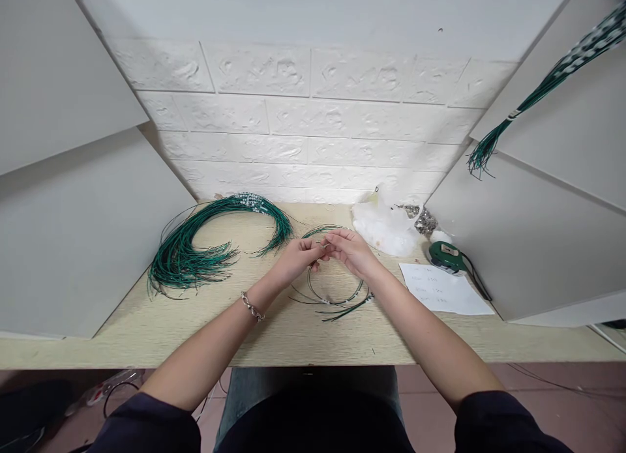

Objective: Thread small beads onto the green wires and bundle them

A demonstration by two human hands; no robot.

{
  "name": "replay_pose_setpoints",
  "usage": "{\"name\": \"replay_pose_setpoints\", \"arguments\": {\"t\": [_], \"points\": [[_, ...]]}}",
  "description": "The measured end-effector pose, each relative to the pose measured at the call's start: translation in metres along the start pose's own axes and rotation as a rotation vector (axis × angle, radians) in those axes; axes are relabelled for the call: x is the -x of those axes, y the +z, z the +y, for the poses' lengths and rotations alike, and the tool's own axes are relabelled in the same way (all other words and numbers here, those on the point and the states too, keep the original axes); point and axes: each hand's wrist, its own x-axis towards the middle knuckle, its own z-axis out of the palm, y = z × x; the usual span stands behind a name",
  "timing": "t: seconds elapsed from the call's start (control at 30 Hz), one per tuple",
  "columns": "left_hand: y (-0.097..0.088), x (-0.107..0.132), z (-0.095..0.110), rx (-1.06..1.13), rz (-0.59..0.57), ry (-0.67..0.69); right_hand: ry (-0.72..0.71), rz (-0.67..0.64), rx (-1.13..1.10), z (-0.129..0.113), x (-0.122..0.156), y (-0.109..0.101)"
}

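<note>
Coil of thin dark-green wire with tiny white beads [348, 302] sits around five o'clock in view, left hand [299, 256] and right hand [351, 249] pinching it near its twelve, and it's probably light, springy, kinda kink-prone, so grab near the ends.
</note>
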Motion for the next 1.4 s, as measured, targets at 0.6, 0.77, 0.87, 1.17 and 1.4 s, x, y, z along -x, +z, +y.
{"name": "replay_pose_setpoints", "arguments": {"t": [0.6, 0.77, 0.87, 1.17, 1.4], "points": [[-0.0002, -0.0003, -0.0014, -0.094, 0.076, -0.01, 0.16, 0.043, -0.106, -0.0008, -0.0022, -0.0044], [-0.0016, -0.0017, -0.002, -0.123, 0.084, -0.006, 0.166, 0.05, -0.167, 0.0016, -0.0038, -0.0057], [-0.0013, -0.0013, -0.0008, -0.138, 0.091, -0.002, 0.174, 0.058, -0.209, 0.0033, -0.0044, -0.0071], [0.0005, -0.0005, 0.0005, -0.126, 0.095, 0.002, 0.183, 0.013, -0.234, 0.0065, -0.0049, -0.0085], [0.0, 0.0006, 0.002, -0.141, 0.089, -0.007, 0.179, -0.007, -0.22, 0.0077, -0.0052, -0.0096]]}}
